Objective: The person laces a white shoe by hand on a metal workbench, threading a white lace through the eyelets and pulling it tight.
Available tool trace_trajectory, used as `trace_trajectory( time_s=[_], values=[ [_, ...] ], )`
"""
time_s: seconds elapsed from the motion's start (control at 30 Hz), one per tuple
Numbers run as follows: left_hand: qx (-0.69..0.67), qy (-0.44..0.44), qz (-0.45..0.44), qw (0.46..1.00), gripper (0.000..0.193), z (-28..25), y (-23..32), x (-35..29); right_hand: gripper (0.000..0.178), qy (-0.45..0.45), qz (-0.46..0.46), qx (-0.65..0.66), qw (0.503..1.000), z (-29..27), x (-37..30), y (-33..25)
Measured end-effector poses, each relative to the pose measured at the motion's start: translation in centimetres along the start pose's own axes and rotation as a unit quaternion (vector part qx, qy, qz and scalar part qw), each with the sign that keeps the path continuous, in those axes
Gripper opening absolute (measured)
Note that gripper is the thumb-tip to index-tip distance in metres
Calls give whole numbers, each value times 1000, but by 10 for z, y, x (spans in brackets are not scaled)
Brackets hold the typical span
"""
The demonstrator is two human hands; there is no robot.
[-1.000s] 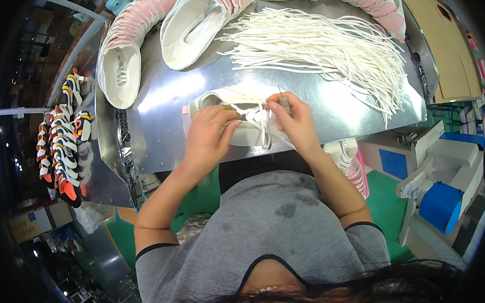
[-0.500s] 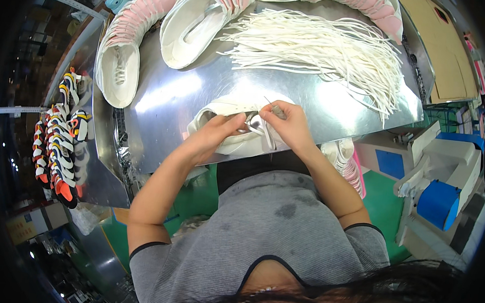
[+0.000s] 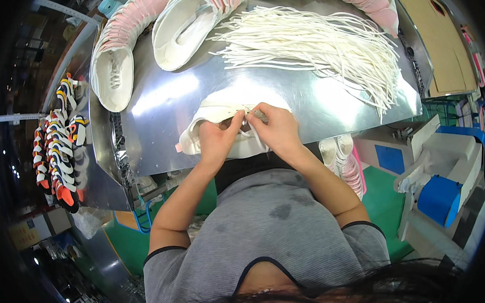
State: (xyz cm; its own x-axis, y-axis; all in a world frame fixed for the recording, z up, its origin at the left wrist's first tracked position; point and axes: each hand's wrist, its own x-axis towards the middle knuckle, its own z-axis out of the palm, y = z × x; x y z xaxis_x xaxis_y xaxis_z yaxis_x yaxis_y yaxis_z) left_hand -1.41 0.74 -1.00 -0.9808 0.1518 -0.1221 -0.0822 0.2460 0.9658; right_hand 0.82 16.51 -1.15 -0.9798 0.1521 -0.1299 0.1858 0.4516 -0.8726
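Note:
A white shoe upper (image 3: pixel 212 106) lies on the metal table close in front of me, a pink tab at its left end. My left hand (image 3: pixel 217 142) is closed over its near side, with thumb and fingers pinching the edge by the lace holes. Against it, my right hand (image 3: pixel 276 129) is closed in a pinch at the same spot. A thin hand tool with a pale handle sits in the right hand, mostly hidden by the fingers. The fingertips of both hands nearly touch. A white lace partly shows below them.
A pile of white laces (image 3: pixel 312 43) lies at the back right of the metal table (image 3: pixel 162 132). Nested rows of white and pink shoe uppers (image 3: pixel 113 75) line the far side. Colourful uppers (image 3: pixel 61 149) stand at left. A grey and blue machine (image 3: pixel 440 198) stands at right.
My right hand has moved left and its tool tip has come down to the upper. My left hand has turned more upright. The loose lace loop below them shows less.

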Motion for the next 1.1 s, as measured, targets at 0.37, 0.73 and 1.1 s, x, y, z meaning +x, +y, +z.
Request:
trace_trajectory(
  time_s=[0.37, 0.73, 1.1],
  values=[
    [-19, 45, -43, 998, 23, 3, 0, -2, 22, 6, -53, -37, 998, 8, 6, 7],
    [-29, 67, -4, 997, 26, 3, -14, -5, 18, -45, -119, 26, 992, -17, -1, 12],
    [-81, -25, -100, 991, 25, -22, -10, 4, 16, -33, -150, -61, 986, -16, 10, 7]
  ],
)
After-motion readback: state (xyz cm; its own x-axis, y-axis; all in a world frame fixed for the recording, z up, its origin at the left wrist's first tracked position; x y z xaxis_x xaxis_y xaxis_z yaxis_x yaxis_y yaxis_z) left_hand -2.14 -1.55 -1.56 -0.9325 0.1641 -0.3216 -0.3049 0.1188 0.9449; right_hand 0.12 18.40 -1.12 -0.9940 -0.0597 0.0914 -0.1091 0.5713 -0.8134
